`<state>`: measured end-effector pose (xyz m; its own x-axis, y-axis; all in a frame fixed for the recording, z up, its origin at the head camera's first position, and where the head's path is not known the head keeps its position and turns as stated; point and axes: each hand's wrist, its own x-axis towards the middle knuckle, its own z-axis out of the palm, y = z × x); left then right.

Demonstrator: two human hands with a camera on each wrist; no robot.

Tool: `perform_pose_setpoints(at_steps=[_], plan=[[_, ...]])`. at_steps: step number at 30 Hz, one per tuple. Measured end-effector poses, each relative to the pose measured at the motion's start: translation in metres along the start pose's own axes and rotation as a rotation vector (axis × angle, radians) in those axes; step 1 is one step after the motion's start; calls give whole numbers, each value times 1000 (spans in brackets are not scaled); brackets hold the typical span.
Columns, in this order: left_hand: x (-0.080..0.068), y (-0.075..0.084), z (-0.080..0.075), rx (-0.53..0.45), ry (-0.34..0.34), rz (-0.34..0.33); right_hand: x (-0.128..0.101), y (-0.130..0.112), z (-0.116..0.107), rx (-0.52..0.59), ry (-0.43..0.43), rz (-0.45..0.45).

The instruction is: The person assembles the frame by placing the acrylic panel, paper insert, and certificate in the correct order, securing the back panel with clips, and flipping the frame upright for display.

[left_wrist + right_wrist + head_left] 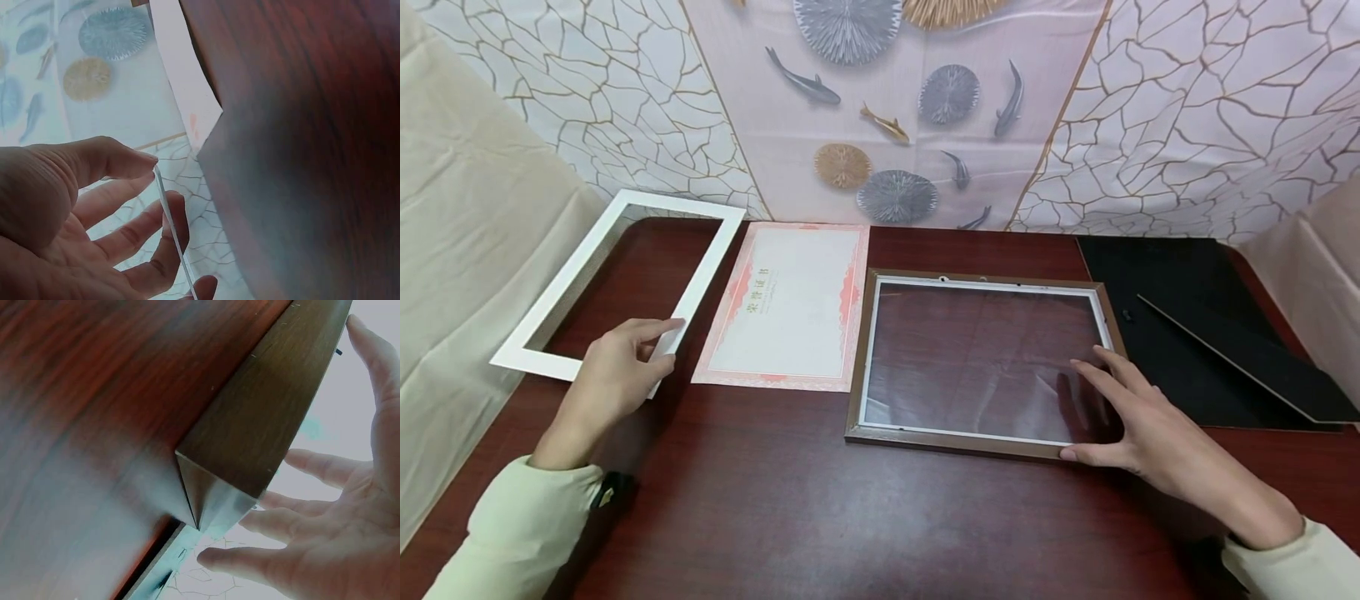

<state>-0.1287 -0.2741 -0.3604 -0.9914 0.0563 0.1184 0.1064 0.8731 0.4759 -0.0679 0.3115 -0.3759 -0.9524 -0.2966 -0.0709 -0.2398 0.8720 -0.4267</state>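
Observation:
On the left, my left hand [617, 367] pinches the near right corner of a white rectangular mat [707, 267]. In the left wrist view its thin edge [169, 212] runs between thumb and fingers, and the mat's far left corner is raised against the wall cloth. My right hand [1157, 433] lies at the near right corner of a brown picture frame [955, 443], fingers spread. The thumb touches the near edge, and the other fingertips reach over the right side. Inside the frame is a clear sheet [970, 358] with a white inner rim.
A pink-bordered certificate [797, 317] lies between mat and frame. At the right is a black backing board [1150, 375] with its stand flap [1240, 358] raised at a slant. A small dark piece [1127, 316] lies on the board. Patterned cloth [880, 125] closes off the back.

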Motion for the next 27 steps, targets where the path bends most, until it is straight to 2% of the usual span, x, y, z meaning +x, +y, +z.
perform_pose_setpoints(at_steps=[5, 16, 19, 27], plan=[[-11, 6, -1, -7, 43, 86, 0, 0, 0, 7, -8, 2], [-34, 14, -4, 18, 54, 247, 0, 1, 0, -15, -26, 17], [-41, 18, -4, 23, 29, 304, -1, 2, 1, -20, -22, 15], [-51, 41, -6, -22, -100, 471, -2, 2, 1, -15, -38, 35]])
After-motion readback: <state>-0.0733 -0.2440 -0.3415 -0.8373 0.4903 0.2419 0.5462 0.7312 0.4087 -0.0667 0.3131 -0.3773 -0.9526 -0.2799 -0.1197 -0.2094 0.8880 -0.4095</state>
